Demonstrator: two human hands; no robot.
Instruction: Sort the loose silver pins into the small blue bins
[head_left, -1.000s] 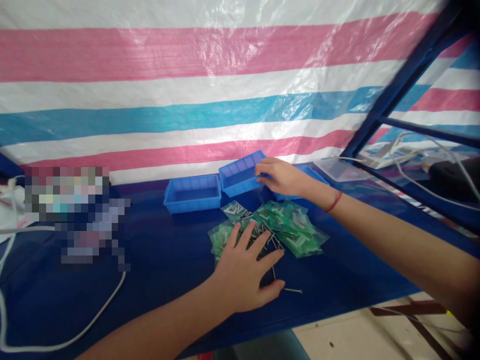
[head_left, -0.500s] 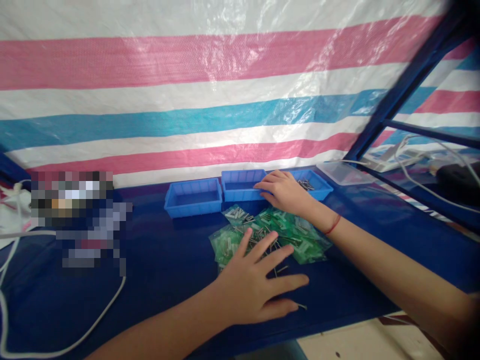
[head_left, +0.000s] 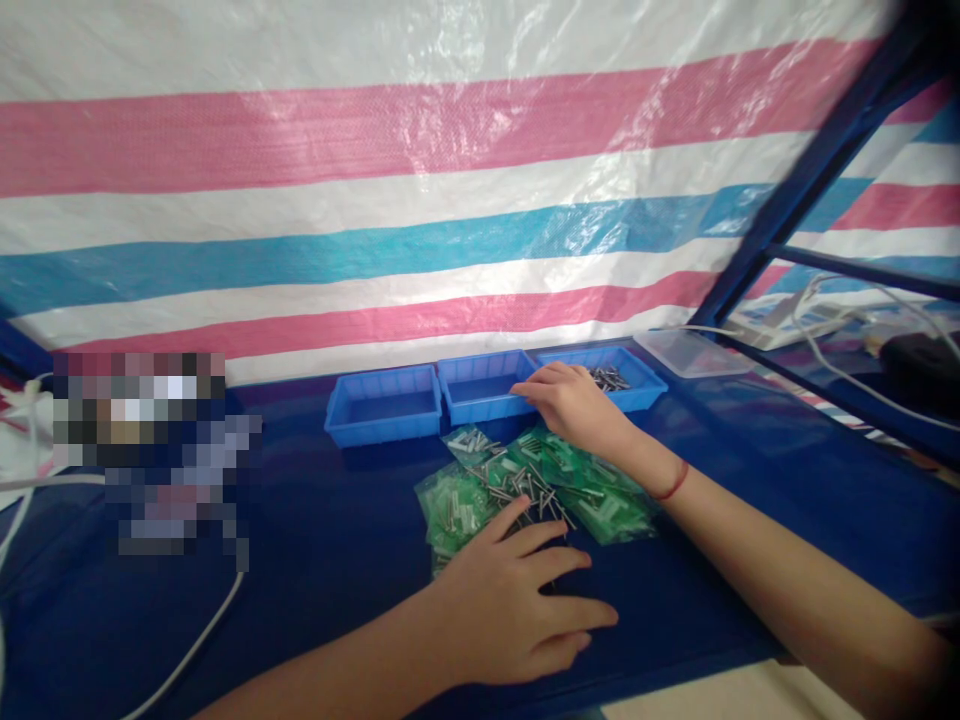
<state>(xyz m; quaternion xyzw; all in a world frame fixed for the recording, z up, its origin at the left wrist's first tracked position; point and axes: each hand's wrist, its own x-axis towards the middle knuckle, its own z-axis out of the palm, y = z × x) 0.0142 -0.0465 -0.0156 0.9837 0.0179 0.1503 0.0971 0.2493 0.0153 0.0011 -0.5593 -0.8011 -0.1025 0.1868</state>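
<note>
My left hand [head_left: 525, 610] is spread low over the table, its fingertips at the near side of a pile of loose metal screws [head_left: 529, 490]. Around and under that pile lie green-tinted clear bags [head_left: 611, 510] with metal pieces inside. My right hand [head_left: 574, 400] is at the front rim of the middle blue bin [head_left: 480, 392], thumb and fingertips drawn together. Whatever is between those fingertips is too small to make out. Behind this hand, the right blue bin [head_left: 637, 390] contains many metal pieces. The left blue bin [head_left: 384, 405] stands beside the middle one.
The bins stand on a dark blue table [head_left: 300, 560] before a striped plastic sheet [head_left: 337, 240]. A clear plastic lid or tray [head_left: 694, 353] lies at the back right, near a blue metal frame [head_left: 787, 200]. A white cable [head_left: 202, 640] runs along the left.
My right hand has shifted slightly down, its fingers closer together at the middle bin. My left hand has drawn a little toward me, uncovering more of the loose screws. The view has tilted slightly.
</note>
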